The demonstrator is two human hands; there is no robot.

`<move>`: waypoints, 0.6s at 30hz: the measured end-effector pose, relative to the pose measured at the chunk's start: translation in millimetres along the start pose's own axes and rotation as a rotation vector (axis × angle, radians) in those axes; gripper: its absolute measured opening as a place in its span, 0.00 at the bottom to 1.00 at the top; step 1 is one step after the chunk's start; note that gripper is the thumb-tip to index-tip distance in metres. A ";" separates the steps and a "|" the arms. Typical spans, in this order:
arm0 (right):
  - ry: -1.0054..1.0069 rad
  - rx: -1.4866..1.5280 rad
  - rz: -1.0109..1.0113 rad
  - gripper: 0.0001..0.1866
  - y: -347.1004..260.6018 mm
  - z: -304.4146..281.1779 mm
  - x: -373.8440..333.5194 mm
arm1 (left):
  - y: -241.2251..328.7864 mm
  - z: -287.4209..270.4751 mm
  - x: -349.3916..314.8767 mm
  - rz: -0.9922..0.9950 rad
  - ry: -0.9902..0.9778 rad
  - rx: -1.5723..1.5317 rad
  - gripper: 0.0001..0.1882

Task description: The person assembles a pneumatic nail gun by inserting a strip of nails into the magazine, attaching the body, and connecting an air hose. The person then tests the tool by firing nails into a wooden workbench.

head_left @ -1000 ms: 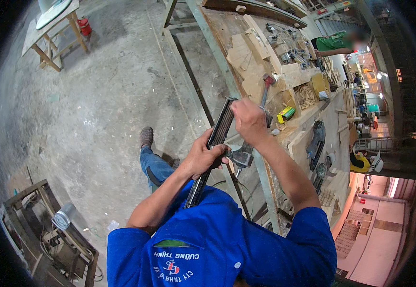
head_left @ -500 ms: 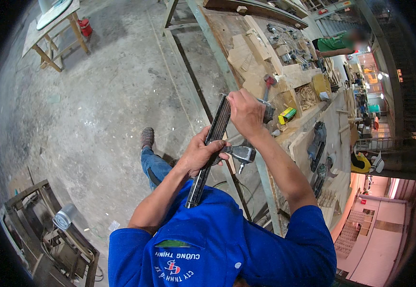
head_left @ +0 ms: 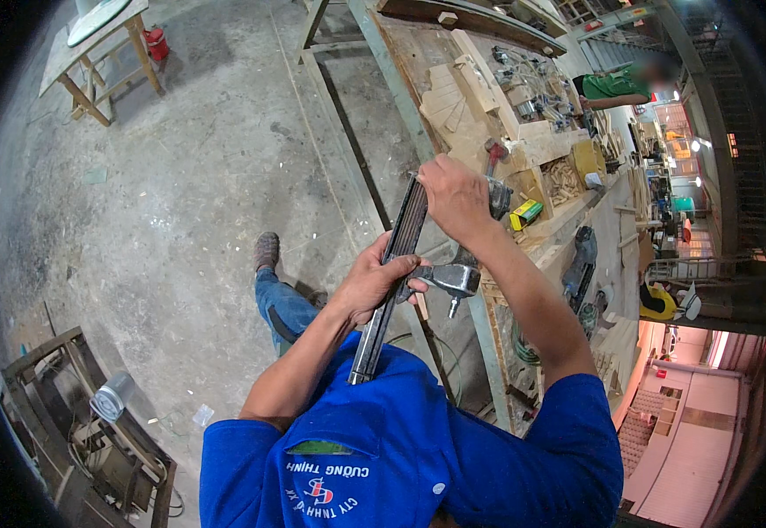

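A pneumatic nail gun is held slantwise before my chest, with its long dark magazine (head_left: pixel 410 220) angled up and to the right. My left hand (head_left: pixel 376 280) wraps around the tool's middle, thumb across it. From that grip the grey metal handle end (head_left: pixel 456 280) sticks out to the right, a small air fitting pointing down. My right hand (head_left: pixel 458 198) is closed at the magazine's upper end, fingers bent over its edge; whether they also pinch something small is hidden. The tool's lower end rests close against my blue shirt.
On my right runs a workbench with wood pieces (head_left: pixel 447 101), a red-headed tool (head_left: pixel 495 154), a yellow-green box (head_left: pixel 525 214) and a power tool (head_left: pixel 581 260). A co-worker in green (head_left: pixel 616 85) stands beyond it. At lower left is a wooden frame (head_left: pixel 44 361) with a clear cup (head_left: pixel 113 395).
My right hand has shifted very slightly at the magazine's end. The nail gun's handle end has turned a little to the right. The left hand keeps its grip.
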State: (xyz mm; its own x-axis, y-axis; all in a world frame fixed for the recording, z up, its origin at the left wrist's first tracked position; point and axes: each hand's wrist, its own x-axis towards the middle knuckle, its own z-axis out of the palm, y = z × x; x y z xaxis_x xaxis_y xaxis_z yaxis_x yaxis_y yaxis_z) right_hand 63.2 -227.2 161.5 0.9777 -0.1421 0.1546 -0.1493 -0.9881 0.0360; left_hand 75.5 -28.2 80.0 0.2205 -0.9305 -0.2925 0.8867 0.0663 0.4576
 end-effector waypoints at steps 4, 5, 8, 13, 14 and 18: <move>-0.090 -0.026 -0.019 0.06 5.0 -4.1 10.2 | -1.1 -0.3 -0.9 0.011 -0.011 -0.043 0.24; -0.135 -0.026 -0.013 0.06 7.0 -6.8 11.7 | -0.7 1.2 -1.5 0.011 -0.014 -0.048 0.23; -0.199 0.002 -0.014 0.06 9.0 -15.0 19.0 | -4.3 0.3 -1.6 0.015 -0.018 -0.099 0.22; -0.207 0.022 -0.033 0.07 10.2 -14.0 22.2 | -3.4 0.1 -1.5 0.000 -0.019 -0.128 0.25; -0.208 0.031 -0.027 0.06 10.4 -13.1 21.6 | -3.1 0.7 -1.8 -0.003 -0.015 -0.133 0.25; -0.219 0.020 -0.049 0.06 10.5 -9.6 22.5 | -4.8 -0.8 -1.3 -0.002 -0.021 -0.139 0.26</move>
State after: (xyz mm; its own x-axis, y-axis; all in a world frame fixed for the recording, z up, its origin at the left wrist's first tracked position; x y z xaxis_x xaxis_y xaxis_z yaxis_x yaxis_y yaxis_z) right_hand 82.1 -240.2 174.7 0.9928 -0.1005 -0.0655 -0.0995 -0.9949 0.0181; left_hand 71.3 -27.1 77.5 0.2119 -0.9377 -0.2753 0.9352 0.1128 0.3356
